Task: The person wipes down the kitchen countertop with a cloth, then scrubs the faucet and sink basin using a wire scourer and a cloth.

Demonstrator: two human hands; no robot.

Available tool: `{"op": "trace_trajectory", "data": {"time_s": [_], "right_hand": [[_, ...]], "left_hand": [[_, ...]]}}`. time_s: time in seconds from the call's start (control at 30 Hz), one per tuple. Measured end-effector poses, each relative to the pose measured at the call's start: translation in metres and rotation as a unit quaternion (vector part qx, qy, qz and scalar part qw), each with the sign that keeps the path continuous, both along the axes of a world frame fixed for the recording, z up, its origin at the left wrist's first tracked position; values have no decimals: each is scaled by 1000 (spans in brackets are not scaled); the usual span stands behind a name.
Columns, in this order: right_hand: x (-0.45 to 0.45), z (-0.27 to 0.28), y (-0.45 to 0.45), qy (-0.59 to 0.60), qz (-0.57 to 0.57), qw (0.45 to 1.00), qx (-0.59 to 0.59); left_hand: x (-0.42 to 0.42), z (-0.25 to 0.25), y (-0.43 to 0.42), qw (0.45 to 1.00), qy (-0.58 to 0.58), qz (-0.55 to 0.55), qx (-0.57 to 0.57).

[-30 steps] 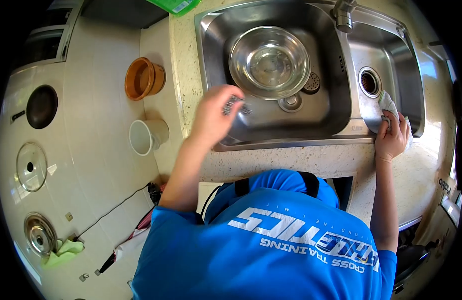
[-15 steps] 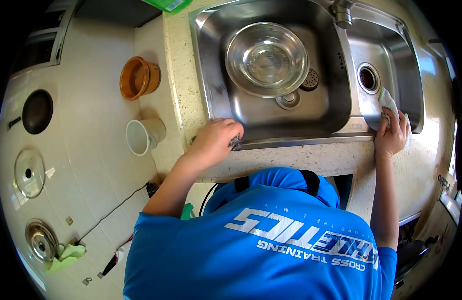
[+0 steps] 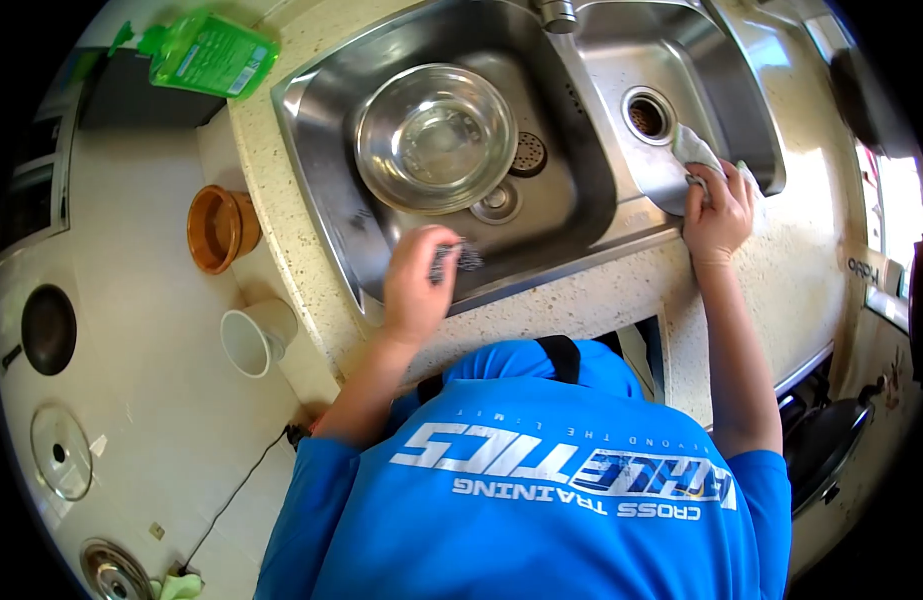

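Observation:
My left hand (image 3: 417, 285) is closed on a dark metal scouring pad (image 3: 453, 260), above the near-left part of the large sink basin (image 3: 571, 190). Beyond it in that basin sits a clear glass bowl (image 3: 436, 138), partly over the drain fitting (image 3: 498, 203). At the near edge of the small basin (image 3: 631, 75), my right hand (image 3: 719, 212) is closed on a pale cloth (image 3: 693, 148), which hangs over the rim into the basin. The palm side of each hand is hidden.
A green soap bottle (image 3: 213, 55) lies at the counter's back left. The faucet (image 3: 557, 15) stands between the basins. Left of the counter are a brown pot (image 3: 216, 230) and a white container (image 3: 253, 338). A dark pan (image 3: 826, 450) is at the lower right.
The camera view has turned, so the sink appears tilted and further left. My left hand has moved from the sink's near-left rim to over the basin, still holding the pad. My right hand stays on the cloth.

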State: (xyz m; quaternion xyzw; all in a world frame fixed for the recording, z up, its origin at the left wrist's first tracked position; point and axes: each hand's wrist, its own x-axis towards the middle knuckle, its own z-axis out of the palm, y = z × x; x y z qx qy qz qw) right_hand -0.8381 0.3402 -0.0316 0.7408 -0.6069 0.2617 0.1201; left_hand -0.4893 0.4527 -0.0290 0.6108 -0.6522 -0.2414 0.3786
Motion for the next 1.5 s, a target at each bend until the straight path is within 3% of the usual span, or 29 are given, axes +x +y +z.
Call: {"op": "trace_trajectory", "data": {"time_s": [0.27, 0.4, 0.53, 0.6, 0.67, 0.77, 0.87, 0.97, 1.03, 1.17, 1.3, 1.33, 1.4, 1.5], "right_hand": [[5, 1, 6, -25, -26, 999, -11], [24, 9, 35, 27, -23, 989, 143], [57, 22, 59, -44, 62, 984, 160], [80, 14, 72, -96, 149, 975, 137], [106, 22, 81, -102, 260, 942, 187], [114, 24, 71, -89, 314, 908, 264], [93, 25, 63, -73, 326, 909, 249], [62, 32, 49, -64, 270, 922, 270], [36, 27, 40, -55, 222, 952, 204], [-30, 33, 18, 56, 8, 962, 268], [-128, 17, -8, 80, -195, 966, 148], [-146, 15, -13, 12, -238, 960, 147], [-158, 7, -16, -9, -256, 959, 120], [-109, 8, -9, 3, -275, 952, 131]], "left_hand": [[14, -3, 35, 994, -75, 26, -73], [16, -8, 33, 988, -101, 43, -109], [11, -7, 34, 983, -102, 100, -117], [12, -12, 35, 980, -113, 121, -111], [10, -9, 34, 980, -116, 127, -104], [9, -10, 35, 979, -123, 140, -86], [10, -12, 33, 979, -131, 134, -82], [11, -14, 34, 981, -125, 133, -66], [11, -14, 33, 981, -128, 134, -63], [13, -13, 34, 981, -139, 125, -54], [13, -11, 32, 984, -129, 107, -61], [12, -10, 32, 984, -133, 105, -59], [13, -11, 31, 984, -135, 98, -56], [14, -13, 31, 985, -136, 92, -47]]}}
